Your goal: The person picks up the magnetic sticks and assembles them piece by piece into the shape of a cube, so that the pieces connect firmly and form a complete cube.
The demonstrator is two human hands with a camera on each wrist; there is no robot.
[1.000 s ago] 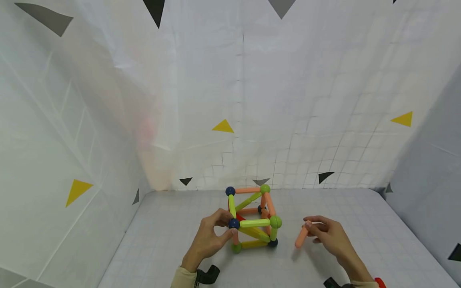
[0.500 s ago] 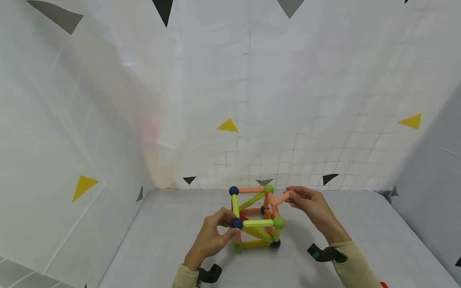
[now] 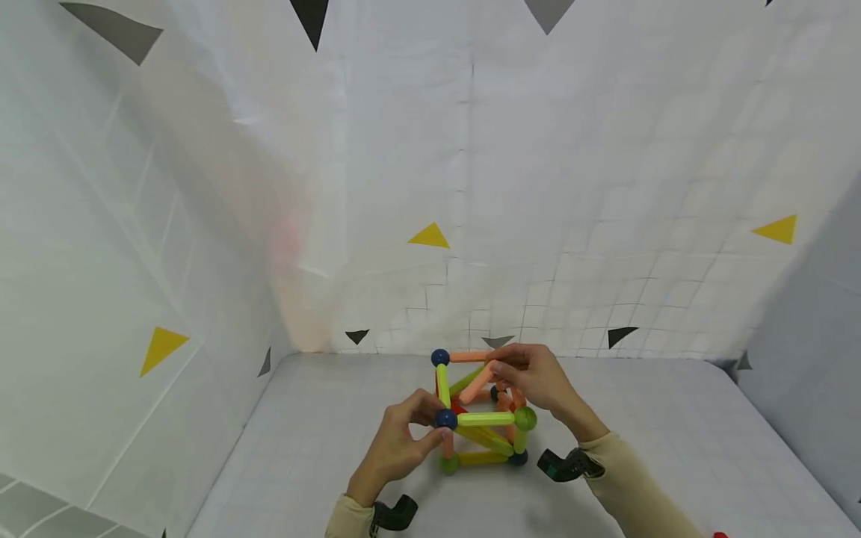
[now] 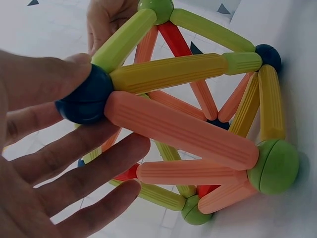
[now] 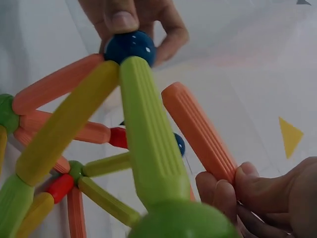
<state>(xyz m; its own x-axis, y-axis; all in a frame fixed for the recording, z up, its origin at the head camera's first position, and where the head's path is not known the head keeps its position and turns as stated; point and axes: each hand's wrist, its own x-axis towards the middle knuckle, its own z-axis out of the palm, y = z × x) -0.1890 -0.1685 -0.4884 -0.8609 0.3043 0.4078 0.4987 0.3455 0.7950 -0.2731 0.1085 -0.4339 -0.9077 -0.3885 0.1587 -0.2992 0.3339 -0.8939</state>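
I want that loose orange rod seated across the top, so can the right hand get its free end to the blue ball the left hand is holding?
Probably yes: the right hand pinches the orange rod over the frame's open top, and nothing lies between its tip and the blue ball in the left hand.

Head view high, looking down and forward, both wrist views close up, all sharing the rod-and-ball frame (image 3: pixel 479 407).

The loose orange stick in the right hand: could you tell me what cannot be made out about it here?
- Head view: the orange stick has its upper end hidden by the right hand.
- Right wrist view: whether its free end touches the frame cannot be told.
- Left wrist view: it cannot be told apart from the frame's own orange sticks.
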